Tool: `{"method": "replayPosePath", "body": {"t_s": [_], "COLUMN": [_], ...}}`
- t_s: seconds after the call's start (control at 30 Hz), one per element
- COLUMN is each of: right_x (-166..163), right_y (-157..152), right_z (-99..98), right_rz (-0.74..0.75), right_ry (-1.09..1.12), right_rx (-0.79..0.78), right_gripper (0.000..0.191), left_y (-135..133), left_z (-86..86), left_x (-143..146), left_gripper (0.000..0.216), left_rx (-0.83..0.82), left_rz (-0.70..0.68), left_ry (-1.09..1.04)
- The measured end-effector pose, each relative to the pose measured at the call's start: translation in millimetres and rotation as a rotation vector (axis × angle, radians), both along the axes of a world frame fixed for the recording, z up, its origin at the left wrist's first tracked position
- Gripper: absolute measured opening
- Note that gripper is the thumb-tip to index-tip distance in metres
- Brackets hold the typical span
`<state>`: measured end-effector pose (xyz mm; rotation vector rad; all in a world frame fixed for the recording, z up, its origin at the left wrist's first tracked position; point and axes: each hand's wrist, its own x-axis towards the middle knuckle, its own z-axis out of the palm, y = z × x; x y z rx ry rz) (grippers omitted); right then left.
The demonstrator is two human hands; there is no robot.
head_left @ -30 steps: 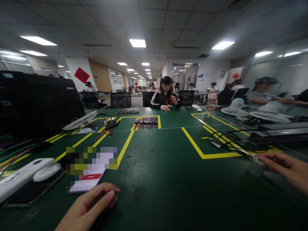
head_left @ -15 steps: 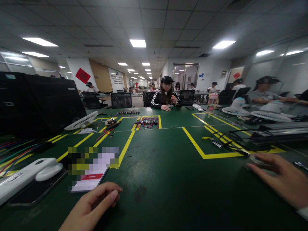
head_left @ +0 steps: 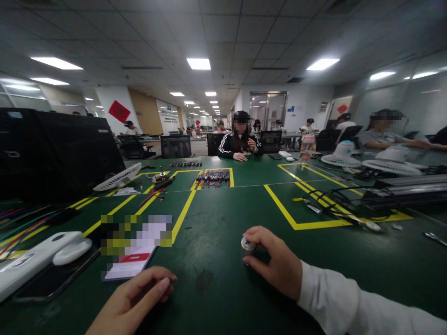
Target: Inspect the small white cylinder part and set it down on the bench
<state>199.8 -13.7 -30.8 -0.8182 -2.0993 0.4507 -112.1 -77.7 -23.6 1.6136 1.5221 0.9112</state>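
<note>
Near the middle of the green table, my right hand point(head_left: 275, 260) grips a small metal cylinder point(head_left: 247, 245) between thumb and fingers. The cylinder is upright, with a silvery round top that has a dark spot in it. My left hand point(head_left: 136, 298) rests at the lower left with its fingers curled in and the thumb against them; nothing shows in it. Just beyond it lies a flat printed item point(head_left: 131, 260) with a white and red face, partly blurred out.
At left are a white power strip-like case point(head_left: 42, 260), a dark phone point(head_left: 59, 274) and a black computer case point(head_left: 56, 153). Bundled wires point(head_left: 213, 177) lie ahead. Black cables point(head_left: 324, 204) and a wrench-like tool point(head_left: 435, 239) are at right. Across the table sits a person point(head_left: 239, 139).
My right hand has moved from the far right to the table's middle, now with the metal cylinder in it. A pale round object it covered now shows at right. My left hand stays put.
</note>
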Motion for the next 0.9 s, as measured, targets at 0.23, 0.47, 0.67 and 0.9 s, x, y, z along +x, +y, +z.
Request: {"method": "replayPosePath", "body": {"t_s": [0.23,0.47,0.67,0.9], "right_x": [-0.4,-1.4,1.3,7.4], "right_y": [0.7,2.2,1.0,1.1], "right_z": [-0.8,-4.7,-7.8,-8.3], "right_rz": [-0.059,-0.022,0.007,-0.03], "right_ry": [0.121,0.15,0.148,0.116], "right_rx": [-0.295,-0.298,-0.284,-0.236], "right_gripper": [0.074,0.062,0.061,0.058], "left_y": [14.6,42.0,62.0,55.7], "left_z": [13.8,19.2,33.1,13.9], "left_x": [36.1,118.5,142.1,117.8], "left_gripper": [0.02,0.023,0.022,0.019], "left_rx": [0.034,0.242,0.386,0.355], "left_rz": [-0.053,-0.194,-0.172,-0.192], "left_ry": [0.037,-0.036,-0.048,0.19]}}
